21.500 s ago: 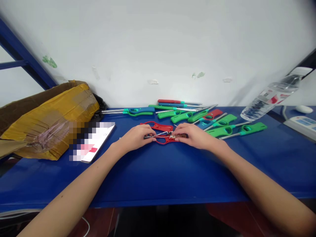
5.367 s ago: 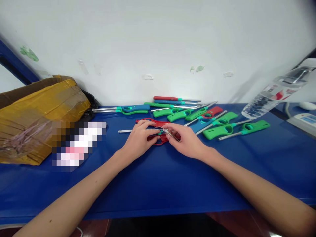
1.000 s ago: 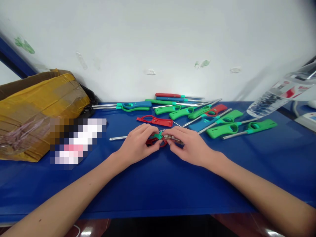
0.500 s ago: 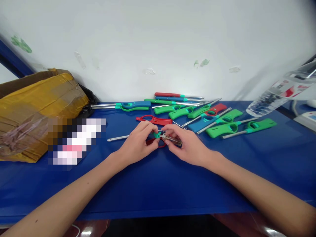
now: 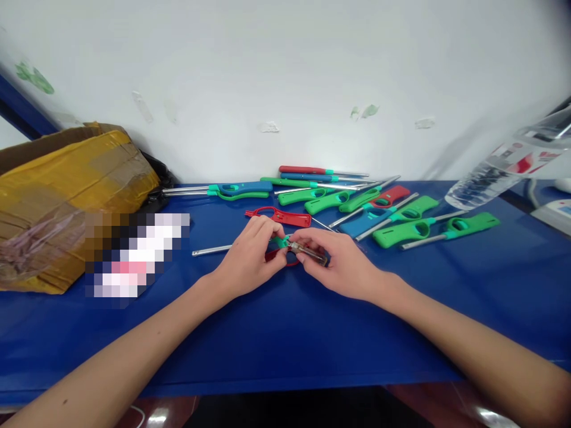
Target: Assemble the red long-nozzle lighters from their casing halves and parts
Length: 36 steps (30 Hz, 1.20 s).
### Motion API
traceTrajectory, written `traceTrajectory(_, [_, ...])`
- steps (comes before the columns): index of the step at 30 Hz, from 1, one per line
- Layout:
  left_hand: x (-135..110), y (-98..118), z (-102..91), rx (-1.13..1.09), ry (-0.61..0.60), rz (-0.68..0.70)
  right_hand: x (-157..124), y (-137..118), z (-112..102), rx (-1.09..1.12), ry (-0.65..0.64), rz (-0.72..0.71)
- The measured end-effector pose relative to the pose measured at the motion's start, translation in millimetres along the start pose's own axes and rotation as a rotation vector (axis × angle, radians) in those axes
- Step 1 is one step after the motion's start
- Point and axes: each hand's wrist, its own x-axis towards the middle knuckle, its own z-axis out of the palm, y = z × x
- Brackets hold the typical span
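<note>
My left hand [image 5: 250, 252] is closed in a pinch on a small green plastic trigger piece [image 5: 282, 241]. Between the fingertips of my right hand [image 5: 336, 261] lies a brownish see-through lighter fuel tank [image 5: 310, 253], its pale valve end touching or nearly touching the green piece. Beneath both hands, a red lighter casing [image 5: 292, 259] is mostly hidden. A metal lighter tube [image 5: 212, 251] sticks out to the left of my left hand. Just behind my hands lies a separate red half casing [image 5: 285, 217] with a finger loop.
Several gas lighters [image 5: 404, 232] in green, blue and red lie at the back and right. A blue and green lighter pair [image 5: 241, 190] rests back left. A taped cardboard box [image 5: 71, 202] stands left on the blue table [image 5: 289, 339]; a water bottle [image 5: 495, 166] stands right.
The fuel tank and the green trigger piece have come slightly closer together, the tank shifting a little left. Both hands keep their grips, and the lighters behind stay in place.
</note>
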Motion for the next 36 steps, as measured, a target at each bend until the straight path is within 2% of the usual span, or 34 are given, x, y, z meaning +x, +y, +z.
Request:
traceTrajectory(12, [5.2, 2.4, -5.7, 0.255, -0.017, 0.204, -0.9, -2.3, 0.4, 0.048, -0.018, -0.009])
traceTrajectory(15, [4.3, 1.1, -4.5, 0.222, -0.050, 0.157, -0.4, -0.7, 0.9, 0.070, -0.040, -0.020])
traceTrajectory(20, [1.3, 0.7, -4.4, 0.042, -0.107, 0.032, -0.7, 4.5, -0.3, 0.016, -0.032, -0.055])
traceTrajectory(29, [0.9, -0.8, -5.8, -0.051, -0.131, 0.064, -1.8, 6.1, -5.6, -0.204, -0.055, -0.134])
traceTrajectory(36, [-1.0, -0.3, -3.1, -0.020, -0.101, 0.068, -1.9, 7.2, -7.4, -0.212, -0.097, -0.119])
